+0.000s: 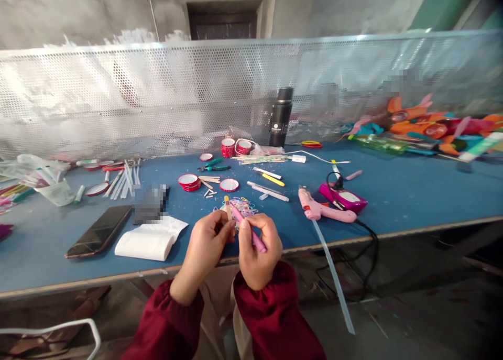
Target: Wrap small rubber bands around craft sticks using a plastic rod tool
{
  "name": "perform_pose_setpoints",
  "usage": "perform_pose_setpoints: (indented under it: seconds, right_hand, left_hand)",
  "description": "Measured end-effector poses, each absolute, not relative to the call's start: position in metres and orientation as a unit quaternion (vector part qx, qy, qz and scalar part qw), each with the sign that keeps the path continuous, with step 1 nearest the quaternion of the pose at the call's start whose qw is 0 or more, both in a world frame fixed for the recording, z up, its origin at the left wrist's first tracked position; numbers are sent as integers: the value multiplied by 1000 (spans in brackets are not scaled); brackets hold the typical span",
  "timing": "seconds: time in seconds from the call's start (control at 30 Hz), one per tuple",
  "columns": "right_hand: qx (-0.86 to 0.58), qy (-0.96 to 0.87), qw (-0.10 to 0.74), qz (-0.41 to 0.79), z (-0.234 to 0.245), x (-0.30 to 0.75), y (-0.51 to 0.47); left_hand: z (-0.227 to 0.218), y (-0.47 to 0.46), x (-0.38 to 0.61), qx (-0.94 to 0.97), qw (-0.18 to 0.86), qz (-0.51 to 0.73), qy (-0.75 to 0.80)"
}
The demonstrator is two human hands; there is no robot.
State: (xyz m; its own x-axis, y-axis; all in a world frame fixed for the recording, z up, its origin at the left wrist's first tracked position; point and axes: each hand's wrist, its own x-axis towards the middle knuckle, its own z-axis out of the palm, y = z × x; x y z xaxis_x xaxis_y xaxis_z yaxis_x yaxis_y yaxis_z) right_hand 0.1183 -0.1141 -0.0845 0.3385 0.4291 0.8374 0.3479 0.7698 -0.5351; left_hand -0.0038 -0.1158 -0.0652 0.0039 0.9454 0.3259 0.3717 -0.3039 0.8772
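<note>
Near the table's front edge, my left hand (209, 240) pinches a small wooden craft stick (228, 207) that stands upright, its top end coloured yellow and darker. My right hand (261, 249) is closed around a pink marker pen (257, 240), its upper end slanted toward the stick. Whether the pen touches the stick I cannot tell. Just behind both hands lies a heap of small multicoloured rubber bands (245, 207), partly hidden by the fingers.
A pink glue gun (322, 209) with a long glue stick (334, 276) lies right, its cord over the edge. Left are a phone (100, 231) and white tissue (147, 240). Behind are red tins (190, 183), several pens (271, 177), pliers (214, 166) and a black flask (280, 119).
</note>
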Motion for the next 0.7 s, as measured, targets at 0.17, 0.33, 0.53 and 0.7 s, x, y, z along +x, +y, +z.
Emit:
perform_pose_setpoints:
  seconds: [0.17, 0.33, 0.53, 0.7]
  right_hand:
    - [-321, -596, 735, 44, -87, 119, -114]
    - [-339, -596, 727, 33, -87, 119, -114]
    - [-351, -572, 741, 23, -84, 118, -114]
    - [-327, -592, 736, 45, -87, 119, -114]
  left_hand:
    - [-65, -116, -3, 638, 303, 499, 503]
    - [-65, -115, -4, 640, 298, 496, 506]
    - [-68, -114, -5, 643, 293, 491, 510]
    - [-67, -115, -4, 644, 297, 497, 501]
